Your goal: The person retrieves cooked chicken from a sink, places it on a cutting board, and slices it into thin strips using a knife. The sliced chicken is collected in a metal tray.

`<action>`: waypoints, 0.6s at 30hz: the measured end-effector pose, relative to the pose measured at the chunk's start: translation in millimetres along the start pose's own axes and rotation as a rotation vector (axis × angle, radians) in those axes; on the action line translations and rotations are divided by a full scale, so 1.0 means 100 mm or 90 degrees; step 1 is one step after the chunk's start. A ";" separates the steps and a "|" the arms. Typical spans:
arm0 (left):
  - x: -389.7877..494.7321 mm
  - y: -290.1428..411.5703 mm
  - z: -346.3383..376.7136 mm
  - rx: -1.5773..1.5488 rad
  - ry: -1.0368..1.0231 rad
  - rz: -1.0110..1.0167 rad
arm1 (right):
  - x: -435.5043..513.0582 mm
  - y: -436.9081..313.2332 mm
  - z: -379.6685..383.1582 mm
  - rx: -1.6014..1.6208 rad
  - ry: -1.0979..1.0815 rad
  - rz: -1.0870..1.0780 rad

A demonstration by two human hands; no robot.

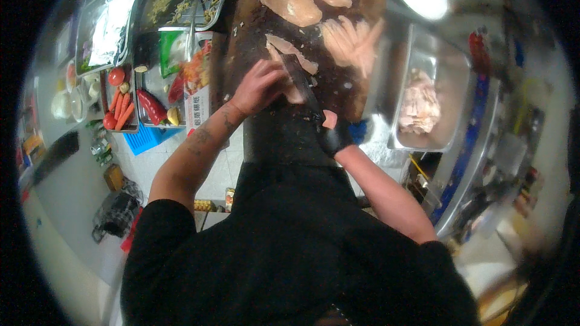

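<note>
My right hand [335, 135], in a dark fingerless-looking covering, is closed on the handle of a kitchen knife [300, 81]. The blade points up and left over a dark cutting board [253, 31]. My bare left hand [263, 83] presses on a raw chicken breast piece [293, 94] just left of the blade, its fingers partly curled. A thin slice of raw chicken [292, 51] lies beyond the blade. Two whole raw chicken breasts [292, 5] lie at the far part of the board. Several chicken slices [351, 43] are fanned out at its right.
Right of the board stands a deep metal pan [457, 99] with pale meat pieces [420, 102]. On the left are a tray of noodles [179, 0] with a ladle, a foil-covered tray [115, 22], and metal trays with carrots [122, 108], tomatoes and a red pepper [152, 106].
</note>
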State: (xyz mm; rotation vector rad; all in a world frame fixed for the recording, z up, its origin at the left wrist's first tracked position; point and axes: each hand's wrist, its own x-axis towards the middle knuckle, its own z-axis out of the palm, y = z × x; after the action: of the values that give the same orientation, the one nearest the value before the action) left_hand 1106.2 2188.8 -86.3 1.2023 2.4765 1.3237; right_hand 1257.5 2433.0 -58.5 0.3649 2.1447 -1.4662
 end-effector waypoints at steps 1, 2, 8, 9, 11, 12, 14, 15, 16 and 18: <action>0.00 -0.01 0.00 -0.007 -0.004 -0.001 | 0.01 0.00 0.00 0.003 -0.002 0.007; 0.00 -0.01 0.00 -0.014 -0.007 -0.001 | 0.02 0.00 0.01 0.006 -0.010 0.008; -0.02 -0.03 0.01 -0.006 -0.011 -0.005 | 0.16 0.11 0.07 -0.031 0.015 -0.006; -0.03 -0.04 0.01 -0.005 -0.017 -0.012 | 0.20 0.14 0.09 -0.035 0.021 -0.015; -0.03 -0.06 0.02 -0.004 -0.017 -0.013 | 0.27 0.20 0.12 0.030 0.008 -0.037; -0.03 -0.06 0.03 -0.002 -0.016 -0.013 | 0.28 0.22 0.12 0.062 0.001 -0.050; -0.03 -0.07 0.04 0.003 -0.012 -0.015 | 0.31 0.24 0.13 0.056 -0.011 -0.041; -0.04 -0.07 0.04 0.004 -0.014 -0.019 | 0.31 0.24 0.12 0.053 -0.019 -0.035; -0.04 -0.07 0.04 0.005 -0.015 -0.022 | 0.33 0.22 0.12 0.073 -0.016 -0.039; -0.04 -0.06 0.04 0.006 -0.015 -0.027 | 0.38 0.17 0.11 0.116 -0.029 -0.036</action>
State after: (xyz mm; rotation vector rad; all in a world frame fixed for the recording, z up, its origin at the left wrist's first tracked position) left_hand 1106.8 2187.0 -94.0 1.1544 2.4811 1.2816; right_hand 1236.6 2426.7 -95.9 0.3340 2.0068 -1.6922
